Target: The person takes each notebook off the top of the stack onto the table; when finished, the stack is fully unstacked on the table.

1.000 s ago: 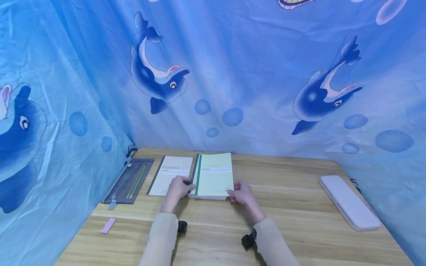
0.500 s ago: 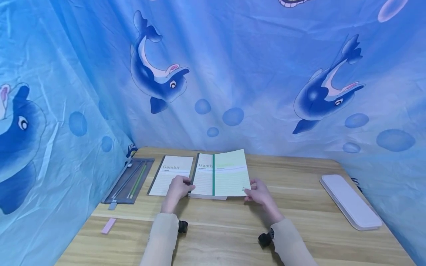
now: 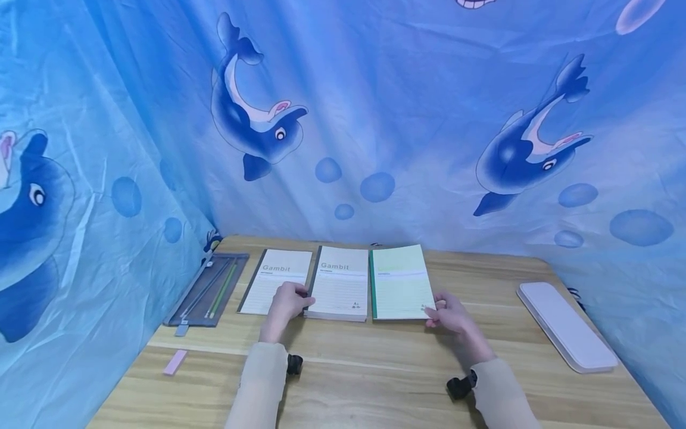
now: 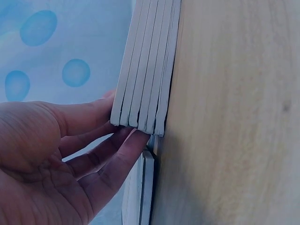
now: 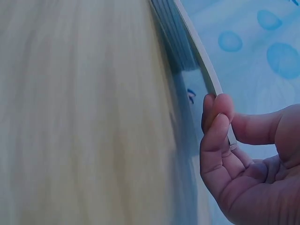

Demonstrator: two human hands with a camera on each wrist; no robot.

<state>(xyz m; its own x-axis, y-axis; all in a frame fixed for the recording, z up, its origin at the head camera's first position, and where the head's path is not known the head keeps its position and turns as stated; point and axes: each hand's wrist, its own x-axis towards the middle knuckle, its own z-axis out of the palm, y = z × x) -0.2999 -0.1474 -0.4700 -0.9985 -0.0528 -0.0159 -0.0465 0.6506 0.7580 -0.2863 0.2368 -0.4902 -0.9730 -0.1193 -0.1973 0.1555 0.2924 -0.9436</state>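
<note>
A notebook with a pale green cover and dark green spine [image 3: 402, 289] is pinched at its lower right corner by my right hand [image 3: 452, 313]. In the right wrist view, thumb and fingers grip its thin edge [image 5: 205, 58], and it stands tilted off the table. My left hand [image 3: 287, 301] holds the lower left corner of a stack of white "Gambit" notebooks [image 3: 343, 283], thumb on top and fingers against the spine side. Several stacked layers [image 4: 146, 70] show in the left wrist view. Left of the stack lies another white "Gambit" notebook [image 3: 284, 265], partly behind my left hand.
A grey mesh pencil pouch [image 3: 200, 295] with pencils on it lies at the table's left. A pink eraser-like block [image 3: 174, 362] sits in front of it. On the right is a white pencil case [image 3: 567, 326]. Blue dolphin-print cloth [image 3: 407, 119] hangs behind the wooden table [image 3: 348, 381].
My right hand has carried the green notebook rightward off the top of the stack, uncovering the white "Gambit" cover beneath. My left hand has stayed at the stack's corner.
</note>
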